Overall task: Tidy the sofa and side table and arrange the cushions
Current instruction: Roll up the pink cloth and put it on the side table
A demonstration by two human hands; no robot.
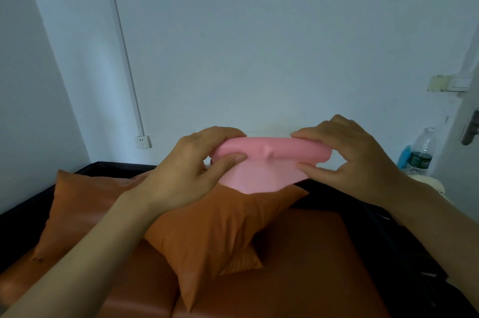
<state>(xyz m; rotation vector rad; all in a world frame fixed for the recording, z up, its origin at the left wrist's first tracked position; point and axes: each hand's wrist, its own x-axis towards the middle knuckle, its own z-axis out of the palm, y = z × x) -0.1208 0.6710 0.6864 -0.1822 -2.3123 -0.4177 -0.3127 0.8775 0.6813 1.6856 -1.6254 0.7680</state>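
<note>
A pink cloth (261,162) hangs in the air above the sofa, folded over along its top edge. My left hand (191,162) pinches its left end between thumb and fingers. My right hand (347,154) pinches its right end the same way. Below the cloth, an orange cushion (220,227) stands tilted on the orange sofa seat (298,266). A second orange cushion (85,203) leans against the sofa's dark back at the left. The cloth's lower edge hides the top corner of the middle cushion.
A clear water bottle (422,151) with a dark label stands at the right on a pale surface (425,180), beside a blue object (404,157). A door with a metal handle (471,128) is at the far right. A wall socket (143,142) sits low on the left wall.
</note>
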